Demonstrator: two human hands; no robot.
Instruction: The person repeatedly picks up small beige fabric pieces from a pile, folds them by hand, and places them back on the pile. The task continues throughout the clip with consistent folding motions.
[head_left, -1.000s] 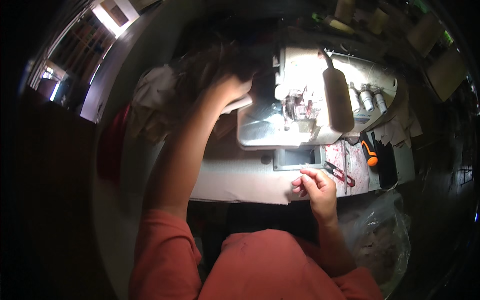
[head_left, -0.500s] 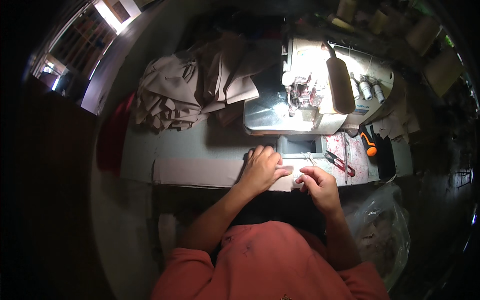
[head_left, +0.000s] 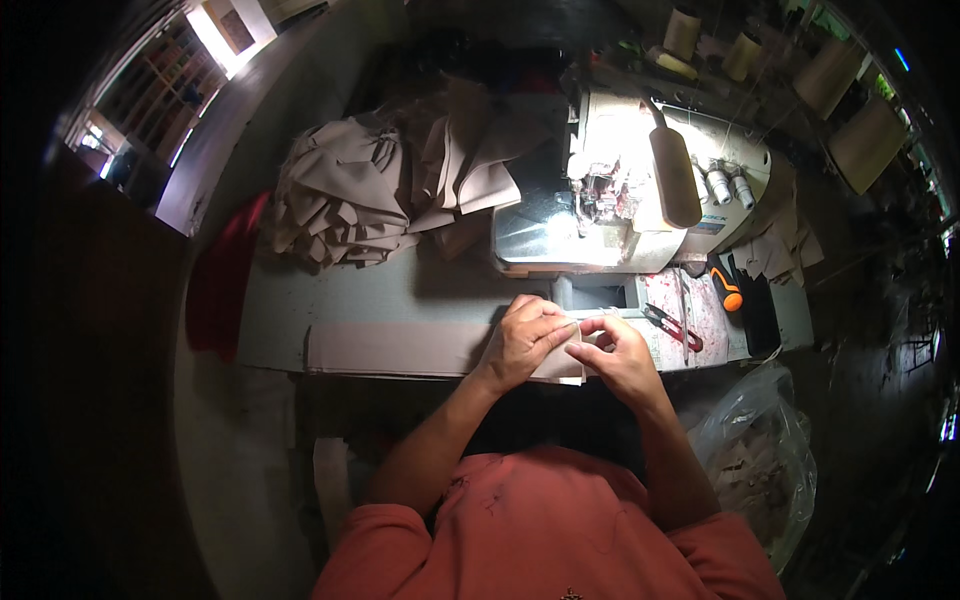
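Observation:
A long strip of pale beige fabric [head_left: 400, 346] lies along the table's front edge. At its right end my left hand [head_left: 525, 342] grips the cloth, thumb pressed against the fingers. My right hand [head_left: 618, 358] meets it there, its fingertips closed in a pinch at the same end of the fabric. What exactly sits between the right fingertips is too small to make out. Just beyond both hands stands a sewing machine [head_left: 620, 240] with its work area brightly lit.
Heaped beige fabric pieces [head_left: 345, 190] lie at the back left. Red thread snips [head_left: 672, 326], tweezers [head_left: 684, 305] and an orange-and-black handled tool [head_left: 725, 285] rest right of my hands. A clear plastic bag [head_left: 765, 440] of scraps hangs below the right edge. Thread cones [head_left: 682, 32] stand behind.
My right hand has moved left and up to the fabric's end, its fingers now against those of my left hand. The left hand keeps its hold, and the view has shifted slightly.

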